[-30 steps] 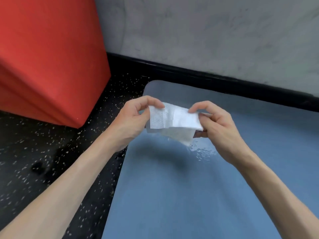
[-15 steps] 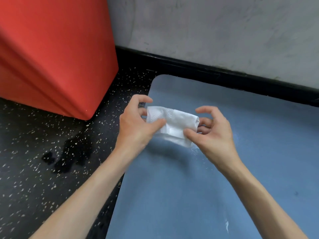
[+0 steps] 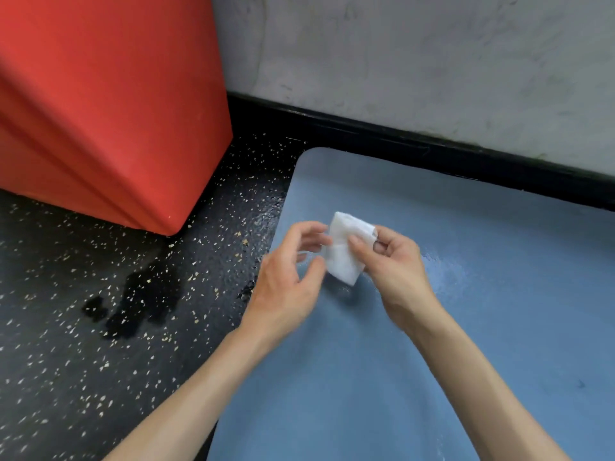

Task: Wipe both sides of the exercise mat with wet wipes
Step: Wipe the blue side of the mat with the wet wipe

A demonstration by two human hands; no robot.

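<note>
Folded wet wipe (image 3: 346, 251) pinched by right hand (image 3: 396, 264) just above exercise mat (image 3: 466, 327), near its far corner; left hand (image 3: 289, 281) blurred beside it, grip unclear; risks slipping from so light a pinch, or unfolding mid-swipe

So the floor here is a black rubbery floor speckled with pale flecks (image 3: 83, 377), kinda gym-style. Lying flat on it is a blue exercise mat with rounded corners (image 3: 499, 344), and that's my reference point for everything else. Only one corner of the mat shows, the far left one, and its far edge runs just beside the black skirting strip (image 3: 416, 144) at the foot of the wall. Off to the left of the mat and further back sits a big red block with smooth sloped sides (image 3: 100, 111), apart from the mat with bare floor between them. Also left of the mat, nearer than the block, there's a dark wet-looking patch (image 3: 143, 294) on the floor.
</note>
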